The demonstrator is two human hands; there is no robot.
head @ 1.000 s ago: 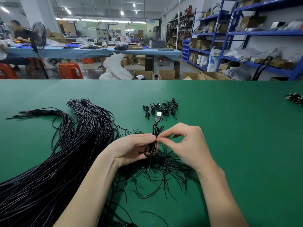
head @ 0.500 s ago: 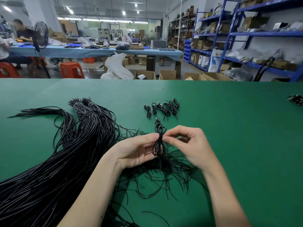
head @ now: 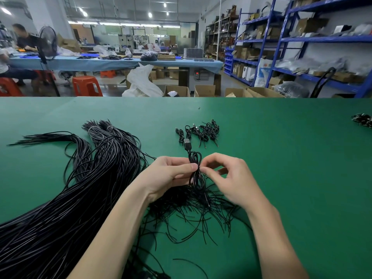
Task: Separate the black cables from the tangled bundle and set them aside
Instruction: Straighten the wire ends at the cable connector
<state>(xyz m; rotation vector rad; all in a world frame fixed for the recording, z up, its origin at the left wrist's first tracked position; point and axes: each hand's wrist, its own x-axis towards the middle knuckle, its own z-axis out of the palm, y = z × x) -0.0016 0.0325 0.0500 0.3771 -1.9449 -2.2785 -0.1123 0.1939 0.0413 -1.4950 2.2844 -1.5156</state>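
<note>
Coiled cable: a short black cable point(head: 195, 170) folded into a narrow upright hank, held just above the green table point(head: 281, 158), near its middle, between the two hands.
Plug: a USB plug point(head: 187, 143) sticks up and to the left from the top loop of the hank, metal end uppermost.
Left hand: the left hand point(head: 167, 176) pinches the waist of the hank from the left, thumb tip pressed against the strands, the other fingers curled behind.
Right hand: the right hand point(head: 231, 178) meets it from the right, thumb and forefinger nipping the same waist, remaining fingers bent loosely.
Loose tangle: a mess of thin black wires point(head: 193, 216) lies on the table directly under both hands and spreads toward the near edge.
Long bundle: a thick sheaf of long black cables point(head: 66, 200) runs from the near left corner up to fanned ends left of the hands.
Set-aside group: a row of small coiled cables point(head: 199, 132) lies on the table just beyond the plug.
Far right: another dark clump point(head: 362, 120) at the table's right edge, too small to tell what it is.
</note>
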